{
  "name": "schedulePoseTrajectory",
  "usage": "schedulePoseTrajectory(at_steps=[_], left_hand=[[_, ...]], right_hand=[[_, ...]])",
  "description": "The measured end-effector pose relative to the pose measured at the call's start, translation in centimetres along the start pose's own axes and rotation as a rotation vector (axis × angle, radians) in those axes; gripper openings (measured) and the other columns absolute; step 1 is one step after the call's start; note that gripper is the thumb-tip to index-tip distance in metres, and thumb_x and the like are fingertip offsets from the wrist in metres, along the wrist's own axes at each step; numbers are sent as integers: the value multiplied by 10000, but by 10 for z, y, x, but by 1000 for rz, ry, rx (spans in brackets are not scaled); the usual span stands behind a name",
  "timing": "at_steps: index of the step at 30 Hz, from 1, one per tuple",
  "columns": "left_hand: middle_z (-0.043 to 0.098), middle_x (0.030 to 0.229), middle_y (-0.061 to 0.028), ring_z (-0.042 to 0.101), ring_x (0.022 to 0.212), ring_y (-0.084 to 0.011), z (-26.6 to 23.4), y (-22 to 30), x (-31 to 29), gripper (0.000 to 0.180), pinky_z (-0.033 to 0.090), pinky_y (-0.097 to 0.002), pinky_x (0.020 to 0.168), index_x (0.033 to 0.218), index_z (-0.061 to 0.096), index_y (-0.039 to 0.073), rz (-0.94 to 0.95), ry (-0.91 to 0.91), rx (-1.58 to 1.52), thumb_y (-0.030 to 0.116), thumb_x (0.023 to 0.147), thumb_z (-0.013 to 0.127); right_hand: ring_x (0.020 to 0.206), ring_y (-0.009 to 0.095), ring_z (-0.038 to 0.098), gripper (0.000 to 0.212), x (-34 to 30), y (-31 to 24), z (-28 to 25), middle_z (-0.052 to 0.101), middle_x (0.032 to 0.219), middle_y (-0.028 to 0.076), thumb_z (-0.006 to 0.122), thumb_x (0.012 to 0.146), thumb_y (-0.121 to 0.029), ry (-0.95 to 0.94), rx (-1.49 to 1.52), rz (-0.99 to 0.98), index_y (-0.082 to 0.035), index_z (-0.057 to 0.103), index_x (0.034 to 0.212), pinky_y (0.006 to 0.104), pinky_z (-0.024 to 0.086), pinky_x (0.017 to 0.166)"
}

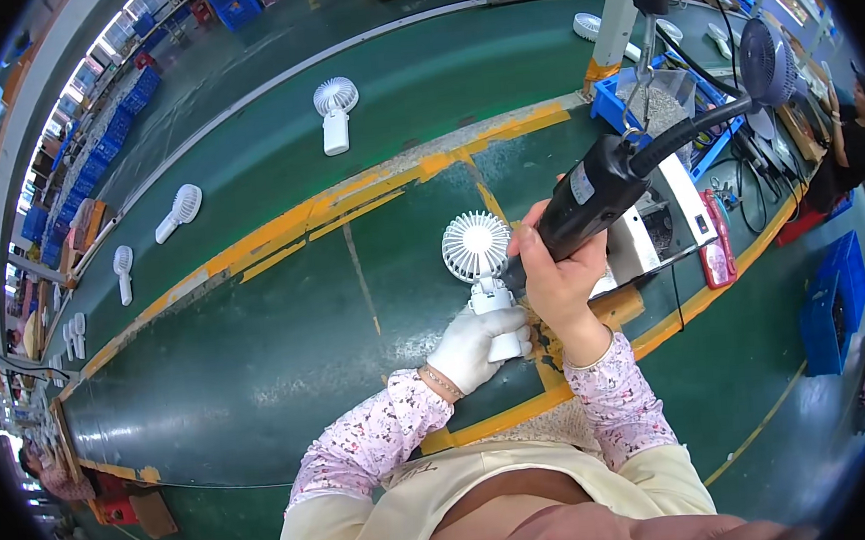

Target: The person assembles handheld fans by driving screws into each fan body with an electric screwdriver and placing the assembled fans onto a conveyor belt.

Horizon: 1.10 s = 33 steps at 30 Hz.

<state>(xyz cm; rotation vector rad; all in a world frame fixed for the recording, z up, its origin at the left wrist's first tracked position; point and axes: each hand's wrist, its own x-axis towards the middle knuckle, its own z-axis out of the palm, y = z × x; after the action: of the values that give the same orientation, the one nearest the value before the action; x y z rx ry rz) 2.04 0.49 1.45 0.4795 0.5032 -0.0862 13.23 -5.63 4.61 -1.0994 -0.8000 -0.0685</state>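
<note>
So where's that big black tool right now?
In the head view, the black tool is right of centre, in the person's right fingers, just right of the white fan held by the gloved left fingers.

Bright light glares on the tabletop (pixel 260 387); edges curve.

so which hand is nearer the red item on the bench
Right hand: it grips the black tool, left of the red item; the left hand, holding a white fan, is farther left.
</note>
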Motion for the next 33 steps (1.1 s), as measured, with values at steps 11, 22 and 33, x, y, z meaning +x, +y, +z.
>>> schedulePoseTrajectory(at_steps=[11,22,33], left_hand=[[608,850,-64,617,726,-188,-2,-5,-5,193,522,-332,647,1024,562,29,152,21,224,34,839,619],[602,902,-87,632,832,-205,-8,-2,-2,198,516,-329,722,1052,560,0,26,-40,78,10,856,584],[592,847,-77,593,732,-200,-3,-21,6,127,499,-356,662,972,539,59,3,-95,-246,69,860,596]], right_hand=[[687,156,615,479,-16,14,5,614,808,77,747,719,-68,-44,-181,141,3,488,1116,290,500,629],[701,95,594,394,0,1,-8,593,858,56,623,787,115,-69,-310,-125,23,471,1140,241,492,589],[660,141,612,335,27,-11,-10,611,828,77,692,795,-24,175,-407,-103,26,491,1059,256,493,602]])
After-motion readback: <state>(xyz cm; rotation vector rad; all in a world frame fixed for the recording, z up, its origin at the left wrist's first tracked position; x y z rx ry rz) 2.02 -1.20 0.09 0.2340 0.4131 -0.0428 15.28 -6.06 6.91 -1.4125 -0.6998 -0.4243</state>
